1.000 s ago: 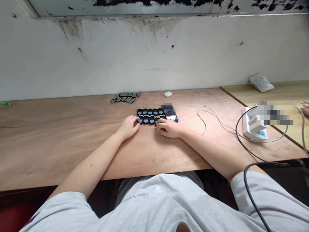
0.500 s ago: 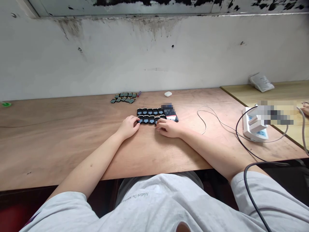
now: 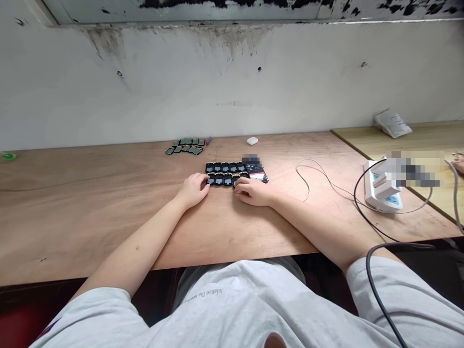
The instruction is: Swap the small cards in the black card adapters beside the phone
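Observation:
Two rows of small black square parts with pale blue centres [image 3: 224, 173] lie on the brown table [image 3: 90, 203]. My left hand [image 3: 193, 189] rests at the left end of the near row, fingers curled, fingertips touching the end part. My right hand [image 3: 253, 191] lies at the right end of that row, fingers curled over a part there; what it grips is hidden. A dark phone [image 3: 256, 173] lies just beyond my right hand.
A loose group of greenish flat chips [image 3: 186, 146] and a pink pen [image 3: 209, 140] lie farther back. A white earbud case [image 3: 252, 140] sits behind the phone. A white cable [image 3: 315, 181], a power strip [image 3: 382, 191] and a black cable [image 3: 377, 285] are on the right.

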Tool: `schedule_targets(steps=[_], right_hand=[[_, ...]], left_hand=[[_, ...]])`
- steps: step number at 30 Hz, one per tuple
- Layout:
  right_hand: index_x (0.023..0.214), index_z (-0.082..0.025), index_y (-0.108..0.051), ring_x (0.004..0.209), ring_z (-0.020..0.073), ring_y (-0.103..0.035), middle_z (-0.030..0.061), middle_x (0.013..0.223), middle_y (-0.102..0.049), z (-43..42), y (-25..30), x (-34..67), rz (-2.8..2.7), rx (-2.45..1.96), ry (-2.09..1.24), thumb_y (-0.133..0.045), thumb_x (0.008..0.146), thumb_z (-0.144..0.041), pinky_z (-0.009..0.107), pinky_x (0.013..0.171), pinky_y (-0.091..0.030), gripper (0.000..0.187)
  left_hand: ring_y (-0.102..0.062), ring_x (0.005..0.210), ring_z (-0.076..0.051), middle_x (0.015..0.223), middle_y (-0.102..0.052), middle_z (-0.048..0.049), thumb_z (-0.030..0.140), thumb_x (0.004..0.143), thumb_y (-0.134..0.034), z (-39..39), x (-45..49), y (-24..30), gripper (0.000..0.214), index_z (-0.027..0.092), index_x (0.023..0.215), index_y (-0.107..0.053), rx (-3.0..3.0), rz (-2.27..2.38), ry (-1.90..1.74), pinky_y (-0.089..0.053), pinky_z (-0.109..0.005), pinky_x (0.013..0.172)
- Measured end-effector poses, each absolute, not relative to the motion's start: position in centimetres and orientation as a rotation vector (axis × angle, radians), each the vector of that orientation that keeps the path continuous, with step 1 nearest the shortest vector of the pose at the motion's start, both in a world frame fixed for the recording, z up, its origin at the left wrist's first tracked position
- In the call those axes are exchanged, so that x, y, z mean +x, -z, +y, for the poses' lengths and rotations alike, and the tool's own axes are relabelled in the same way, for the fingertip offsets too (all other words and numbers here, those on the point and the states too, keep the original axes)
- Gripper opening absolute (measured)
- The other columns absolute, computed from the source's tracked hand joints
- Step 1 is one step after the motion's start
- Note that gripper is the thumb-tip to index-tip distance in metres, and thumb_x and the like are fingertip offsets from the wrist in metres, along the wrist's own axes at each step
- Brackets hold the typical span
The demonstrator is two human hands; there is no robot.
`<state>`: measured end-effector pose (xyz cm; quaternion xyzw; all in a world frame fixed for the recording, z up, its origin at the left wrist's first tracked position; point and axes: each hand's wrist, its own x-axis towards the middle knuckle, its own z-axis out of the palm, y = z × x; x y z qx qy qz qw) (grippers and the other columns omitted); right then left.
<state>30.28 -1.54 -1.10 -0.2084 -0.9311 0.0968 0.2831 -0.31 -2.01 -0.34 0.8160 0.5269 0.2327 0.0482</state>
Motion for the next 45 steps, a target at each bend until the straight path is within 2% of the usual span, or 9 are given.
schedule_targets(steps=[15,30,45], right_hand=[[0.105,-0.019,-0.070,0.088,0.0194,-0.068,0.0111,0.115,-0.065,-1.52,1.15,30.43,-2.489,-0.557,-0.242,-0.058,0.097,-0.023,0.033,0.081,-0.058,0.015],[0.104,-0.018,-0.070,0.088,0.0198,-0.069,0.0118,0.114,-0.066,-1.54,1.12,30.42,-2.489,-0.561,-0.253,-0.058,0.097,-0.024,0.033,0.081,-0.057,0.015],[0.102,-0.020,-0.070,0.087,0.0191,-0.068,0.0107,0.113,-0.067,-1.33,1.34,30.40,-2.508,-0.570,-0.239,-0.058,0.097,-0.024,0.032,0.081,-0.057,0.014]], left_hand=[[-0.061,0.114,-0.032,0.116,-0.070,-0.0104,0.031,0.092,-0.054,-1.74,-0.59,0.43,0.029,0.022,0.116,-0.067,2.403,1.809,-0.684,-0.048,-0.048,0.098],[-0.060,0.114,-0.029,0.116,-0.070,-0.0097,0.032,0.093,-0.052,-1.88,-0.57,0.21,0.027,0.022,0.112,-0.067,2.477,1.644,-0.671,-0.047,-0.046,0.100],[-0.059,0.115,-0.030,0.117,-0.069,-0.0105,0.033,0.093,-0.051,-2.08,-0.40,-0.07,0.027,0.022,0.110,-0.069,2.475,1.645,-0.641,-0.047,-0.049,0.103]])
